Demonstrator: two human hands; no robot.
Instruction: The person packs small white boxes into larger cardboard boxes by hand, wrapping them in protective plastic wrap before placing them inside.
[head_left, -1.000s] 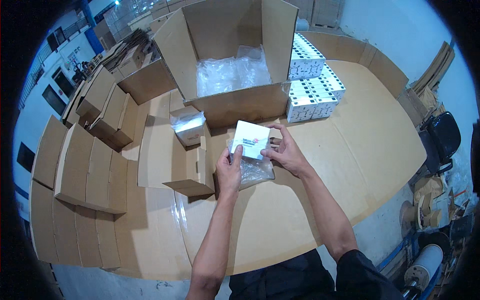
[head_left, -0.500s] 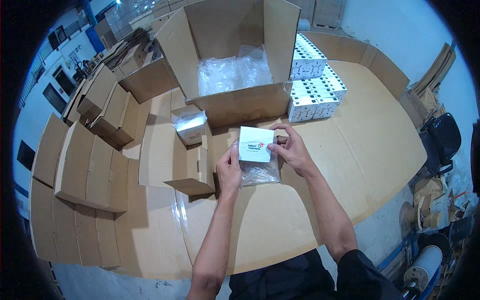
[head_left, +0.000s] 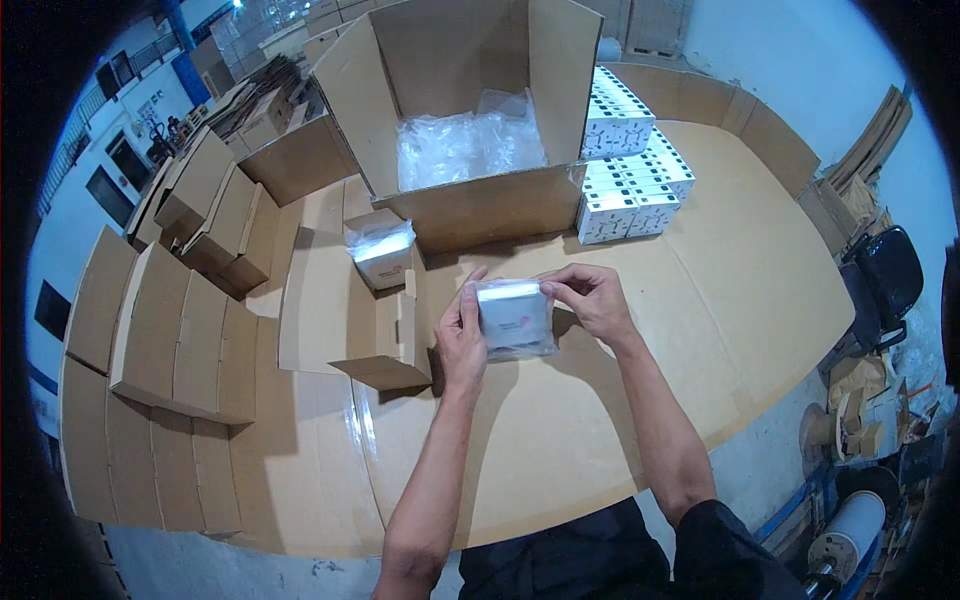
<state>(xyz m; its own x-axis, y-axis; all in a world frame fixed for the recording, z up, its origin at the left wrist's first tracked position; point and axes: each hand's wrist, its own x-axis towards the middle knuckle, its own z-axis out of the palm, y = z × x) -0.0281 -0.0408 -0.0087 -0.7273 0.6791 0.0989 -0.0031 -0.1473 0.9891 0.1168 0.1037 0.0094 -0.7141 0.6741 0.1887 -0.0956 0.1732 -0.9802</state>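
Observation:
A small white box (head_left: 513, 318) with a printed logo sits inside a clear plastic bag (head_left: 522, 350) in front of me. My left hand (head_left: 462, 335) is closed on the left side of the bagged box, thumb at the front. At the bag's upper right corner, my right hand (head_left: 588, 300) pinches the plastic near its top edge. Just left of my left hand stands an open brown carton (head_left: 385, 370). Another white box wrapped in clear plastic (head_left: 384, 262) lies in its far end.
A large open cardboard box (head_left: 490, 210) holding clear plastic bags (head_left: 465, 150) stands behind my hands. Stacked white patterned boxes (head_left: 630, 205) are to its right. Brown cartons (head_left: 185, 340) line the table's left side. A black chair (head_left: 885, 275) is at the right.
The white box has slid down into the plastic bag, which now covers it. My right hand has moved slightly down, from the box to the bag's upper corner.

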